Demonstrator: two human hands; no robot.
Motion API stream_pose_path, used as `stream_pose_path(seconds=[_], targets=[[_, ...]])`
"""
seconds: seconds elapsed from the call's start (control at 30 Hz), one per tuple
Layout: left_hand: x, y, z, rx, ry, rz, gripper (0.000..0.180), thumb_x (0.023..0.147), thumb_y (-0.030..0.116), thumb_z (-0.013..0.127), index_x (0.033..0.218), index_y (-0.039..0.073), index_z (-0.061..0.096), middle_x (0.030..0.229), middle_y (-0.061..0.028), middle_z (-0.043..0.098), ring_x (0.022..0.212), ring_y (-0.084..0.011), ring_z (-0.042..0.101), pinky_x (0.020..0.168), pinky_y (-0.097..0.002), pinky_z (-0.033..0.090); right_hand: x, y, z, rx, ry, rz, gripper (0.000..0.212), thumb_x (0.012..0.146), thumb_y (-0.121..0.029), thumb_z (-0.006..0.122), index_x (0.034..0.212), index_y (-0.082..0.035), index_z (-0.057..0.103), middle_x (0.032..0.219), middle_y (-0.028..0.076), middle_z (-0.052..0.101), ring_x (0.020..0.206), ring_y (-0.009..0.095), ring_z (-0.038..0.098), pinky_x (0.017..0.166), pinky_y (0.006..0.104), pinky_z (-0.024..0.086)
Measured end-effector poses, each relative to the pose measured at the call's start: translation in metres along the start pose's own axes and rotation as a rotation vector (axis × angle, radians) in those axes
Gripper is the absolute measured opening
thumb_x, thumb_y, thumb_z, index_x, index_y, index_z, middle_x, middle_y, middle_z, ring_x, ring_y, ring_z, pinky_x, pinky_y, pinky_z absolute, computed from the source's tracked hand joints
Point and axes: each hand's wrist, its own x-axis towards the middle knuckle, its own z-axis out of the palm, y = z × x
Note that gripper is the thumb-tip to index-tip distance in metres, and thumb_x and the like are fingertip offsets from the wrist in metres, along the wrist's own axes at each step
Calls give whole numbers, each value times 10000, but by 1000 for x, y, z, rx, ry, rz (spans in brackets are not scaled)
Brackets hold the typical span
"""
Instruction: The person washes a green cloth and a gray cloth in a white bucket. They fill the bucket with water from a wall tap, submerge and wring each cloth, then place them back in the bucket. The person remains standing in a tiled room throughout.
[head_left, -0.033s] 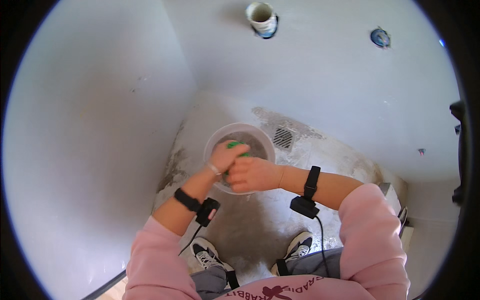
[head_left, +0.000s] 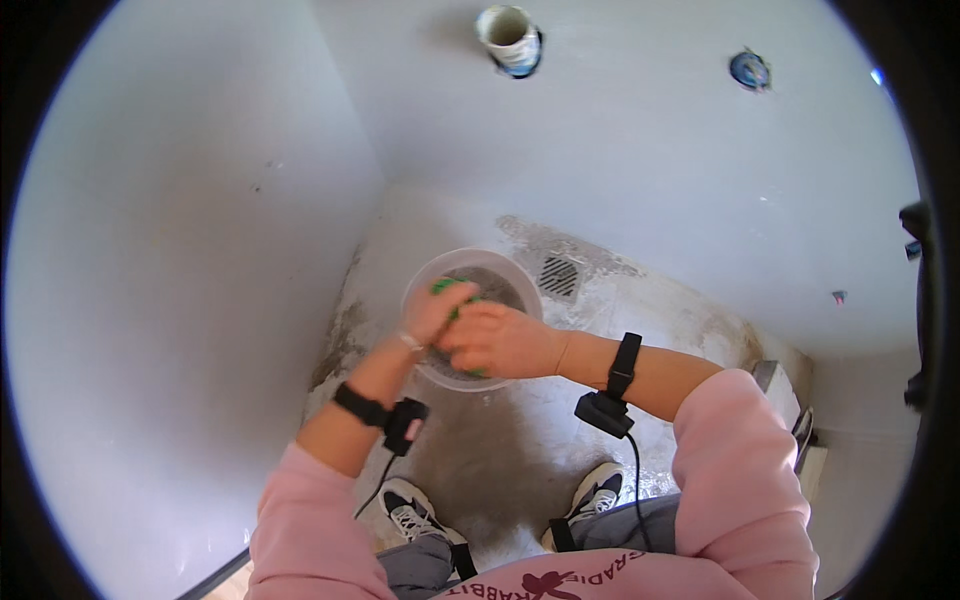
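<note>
A soft green thing, probably a cloth (head_left: 461, 304), is bunched between my two hands above a round white bucket (head_left: 532, 290). My left hand (head_left: 434, 314), blurred by motion, is closed on its far left part. Closed on the nearer part is my right hand (head_left: 498, 341), its fingers close beside the left hand. Most of the cloth is hidden by my fingers and palms. Murky grey-brown water (head_left: 497, 284) shows inside the bucket below.
A square floor drain (head_left: 560, 277) lies just right of the bucket. White walls (head_left: 200, 250) stand at left and ahead, with an open pipe end (head_left: 508, 30) and a round capped fitting (head_left: 749, 71) jutting out. My shoes (head_left: 410, 508) are on the stained floor, near the bucket.
My left hand has shifted slightly left relative to the bucket and the right hand. Both hands still hold the green cloth. The whole view has also shifted a little.
</note>
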Motion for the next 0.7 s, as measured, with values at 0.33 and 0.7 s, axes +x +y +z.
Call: stream_pose_path(seconds=[0.33,0.7], targets=[[-44,-18,-84,-347,282,-227,224,769,303,675,855,124,571,869,-57,590,804,-229,584,732,-389,508,-100,-17,42,1235,410,1779,521,724,-294,678,1048,45,449,819,149,578,646,196,608,531,326,556],[-55,-20,-71,-181,169,-162,310,796,422,602,893,128,584,952,-76,598,870,-247,584,736,-410,491,-135,-89,-18,1782,706,1725,273,754,-225,590,876,10,527,810,135,575,739,221,623,692,340,564]])
